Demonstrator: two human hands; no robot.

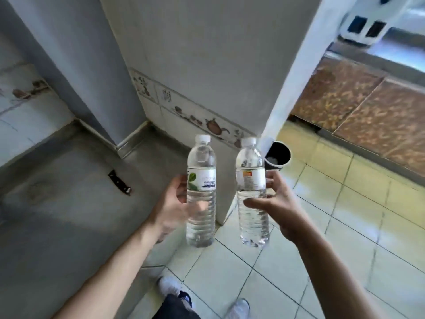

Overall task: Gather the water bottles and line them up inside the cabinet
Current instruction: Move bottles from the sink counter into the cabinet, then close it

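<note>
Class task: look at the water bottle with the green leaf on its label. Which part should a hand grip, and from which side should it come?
Grip the leaf-label bottle around its ribbed middle, just below the label, coming from its left side, as the left hand does. The bottle stands upright, and its ribs probably give curled fingers purchase.

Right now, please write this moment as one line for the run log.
left hand: grips left bottle upright | right hand: grips right bottle upright | bottles apart, capped | cabinet interior: not visible

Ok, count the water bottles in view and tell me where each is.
2. One water bottle is upright in the left hand, the other bottle upright in the right hand. More may lie outside the view.
</note>
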